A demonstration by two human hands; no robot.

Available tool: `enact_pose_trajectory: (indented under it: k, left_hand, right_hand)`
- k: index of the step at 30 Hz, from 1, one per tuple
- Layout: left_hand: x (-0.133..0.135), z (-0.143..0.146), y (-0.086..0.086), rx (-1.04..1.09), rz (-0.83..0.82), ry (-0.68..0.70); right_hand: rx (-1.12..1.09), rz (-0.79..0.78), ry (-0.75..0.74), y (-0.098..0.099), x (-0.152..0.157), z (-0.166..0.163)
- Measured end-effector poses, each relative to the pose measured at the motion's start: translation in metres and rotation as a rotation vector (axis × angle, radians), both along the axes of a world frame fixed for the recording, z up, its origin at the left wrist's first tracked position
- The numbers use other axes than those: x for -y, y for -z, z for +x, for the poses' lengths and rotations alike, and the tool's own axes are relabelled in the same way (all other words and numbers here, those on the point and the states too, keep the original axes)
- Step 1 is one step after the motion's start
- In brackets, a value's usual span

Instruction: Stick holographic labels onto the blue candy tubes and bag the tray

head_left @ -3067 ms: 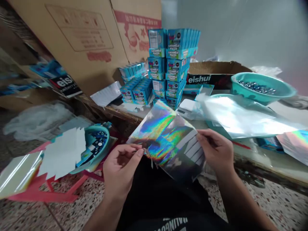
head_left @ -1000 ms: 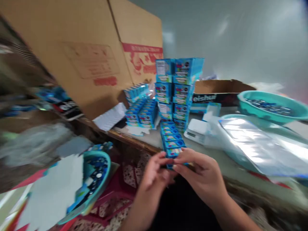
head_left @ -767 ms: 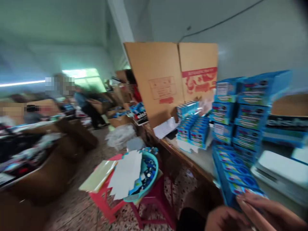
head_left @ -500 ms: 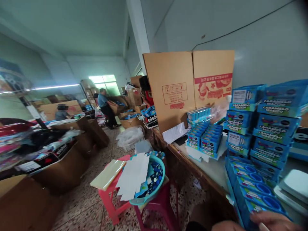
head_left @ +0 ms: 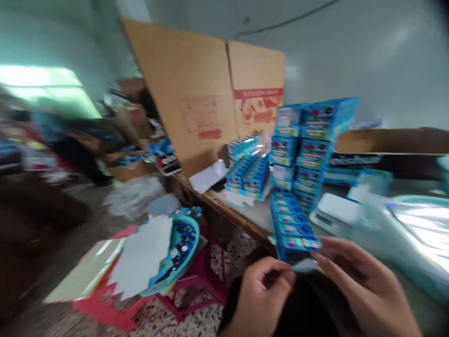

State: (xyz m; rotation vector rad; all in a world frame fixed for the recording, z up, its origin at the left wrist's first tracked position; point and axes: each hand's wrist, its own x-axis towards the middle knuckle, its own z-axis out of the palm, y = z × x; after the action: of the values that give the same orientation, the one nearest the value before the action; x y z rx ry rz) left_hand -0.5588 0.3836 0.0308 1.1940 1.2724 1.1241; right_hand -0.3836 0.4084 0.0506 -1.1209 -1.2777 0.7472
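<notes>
My left hand [head_left: 261, 295] is curled at the bottom centre, its fingers pinched toward a small pale piece [head_left: 306, 265] that I cannot make out. My right hand [head_left: 361, 285] reaches in from the right, fingers stretched along the near end of a blue display box [head_left: 293, 229] of small packets and touching the same pale piece. The blue box lies on the table edge, pointing away from me. The picture is smeared by motion.
Stacked blue candy cartons [head_left: 308, 140] and a tall cardboard sheet [head_left: 196, 89] stand behind. A white scale [head_left: 336, 213] and shiny film [head_left: 421, 224] lie right. Left, a teal bowl [head_left: 175, 255] and white sheets [head_left: 140, 257] rest on a red stool [head_left: 196, 281].
The view has swung back down and to the right from the room. Both hands are in full view again at the near end of the blue box.
</notes>
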Motion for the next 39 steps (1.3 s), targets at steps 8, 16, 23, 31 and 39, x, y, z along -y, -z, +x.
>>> enact_pose_trajectory:
  k: [8,16,23,31,39]
  left_hand:
    - [-0.036,-0.001,-0.036,-0.156,0.158,0.076]
    - [-0.117,0.016,-0.044,-0.441,0.178,0.222]
    - [-0.146,0.033,-0.027,-0.703,0.274,0.111]
    - [-0.148,0.03,-0.021,-0.805,0.267,0.119]
    - [-0.15,0.026,-0.011,-0.694,0.272,0.134]
  right_hand:
    - [-0.257,-0.007,-0.156,-0.015,-0.006,0.009]
    - [-0.562,-0.164,0.005,-0.004,-0.056,0.013]
    - [-0.599,-0.229,0.174,0.025,-0.081,0.018]
    - [-0.597,-0.301,0.18,0.042,-0.08,0.019]
    - [-0.69,-0.341,0.149,0.043,-0.082,0.019]
